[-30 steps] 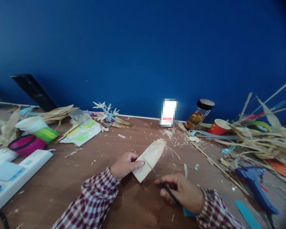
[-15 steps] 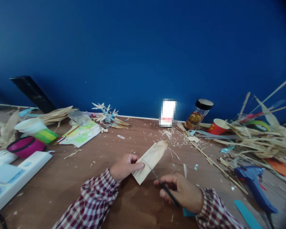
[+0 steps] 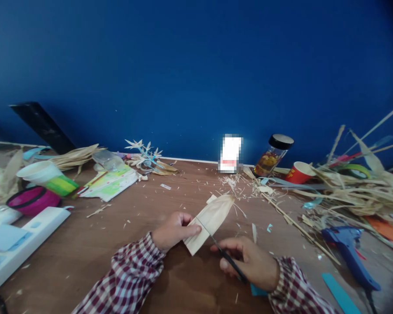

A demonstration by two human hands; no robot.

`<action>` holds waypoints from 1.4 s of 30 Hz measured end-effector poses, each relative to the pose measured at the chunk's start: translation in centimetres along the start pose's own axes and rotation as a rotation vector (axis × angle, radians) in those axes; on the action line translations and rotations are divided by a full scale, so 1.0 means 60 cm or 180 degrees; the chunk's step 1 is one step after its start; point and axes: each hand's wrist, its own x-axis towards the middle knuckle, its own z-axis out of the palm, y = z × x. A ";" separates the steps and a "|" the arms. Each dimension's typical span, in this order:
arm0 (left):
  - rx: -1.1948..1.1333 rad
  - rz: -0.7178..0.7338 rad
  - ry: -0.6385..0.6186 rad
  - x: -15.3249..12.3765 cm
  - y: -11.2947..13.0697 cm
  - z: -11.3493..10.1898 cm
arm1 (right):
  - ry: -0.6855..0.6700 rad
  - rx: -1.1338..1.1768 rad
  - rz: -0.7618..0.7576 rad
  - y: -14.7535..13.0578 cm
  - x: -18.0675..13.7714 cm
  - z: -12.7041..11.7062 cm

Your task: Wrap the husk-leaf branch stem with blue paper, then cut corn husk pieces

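My left hand (image 3: 173, 231) pinches a pale corn husk (image 3: 216, 213) near its straight-cut lower end, thumb on top. The husk's darker, narrow tip points away to the upper right. My right hand (image 3: 249, 261) is closed around the black handles of a pair of scissors (image 3: 227, 257). Their thin blade lies across the husk, its tip close to my left thumb. The second blade is not visible, so I cannot tell how far they are spread. A strip of teal material (image 3: 258, 290) lies partly under my right hand.
A blue glue gun (image 3: 350, 253) and a husk pile (image 3: 347, 192) lie on the right, near a red paper cup (image 3: 299, 173) and a tilted jar (image 3: 271, 155). At left are a white power strip (image 3: 29, 242), a magenta bowl (image 3: 34, 200) and a green-white cup (image 3: 49, 176).
The husk has shifted very slightly right, and a small pale piece now shows beside its upper left edge. Both hands keep nearly the same place and hold.
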 end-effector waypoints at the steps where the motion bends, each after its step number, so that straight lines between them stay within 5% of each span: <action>1: -0.0076 0.0018 -0.0038 -0.001 0.000 0.001 | -0.0011 -0.0033 -0.0017 -0.001 0.000 0.000; 42: -0.0066 0.0006 0.0032 -0.001 -0.004 0.001 | 0.0196 0.0095 0.0031 -0.001 0.000 0.008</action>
